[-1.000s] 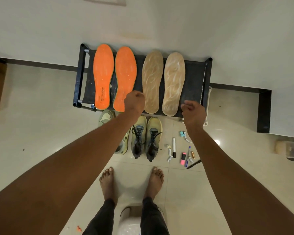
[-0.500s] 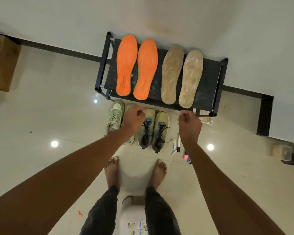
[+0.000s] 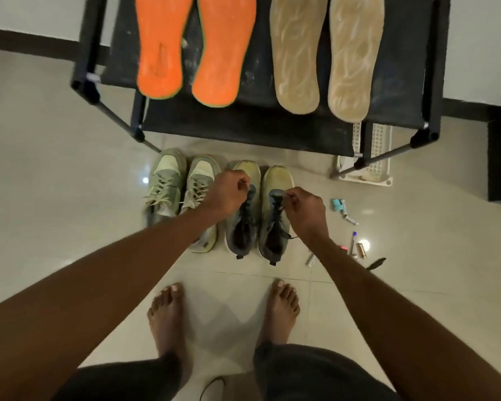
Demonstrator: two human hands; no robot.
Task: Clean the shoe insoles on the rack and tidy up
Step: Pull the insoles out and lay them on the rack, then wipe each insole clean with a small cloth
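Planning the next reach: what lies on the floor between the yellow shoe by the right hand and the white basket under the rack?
Head view: bare tile between yellow shoe and white basket; the small teal item lies off to the right.

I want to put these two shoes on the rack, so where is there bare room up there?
The rack has bare strips between the orange insoles and the beige insoles, along its front edge, and right of the beige pair. The middle is crowded. Floor right of the yellow shoes is littered with small items.

Bare floor (image 3: 55, 198) left of shoes (image 3: 168, 186); clutter (image 3: 350, 224) right.
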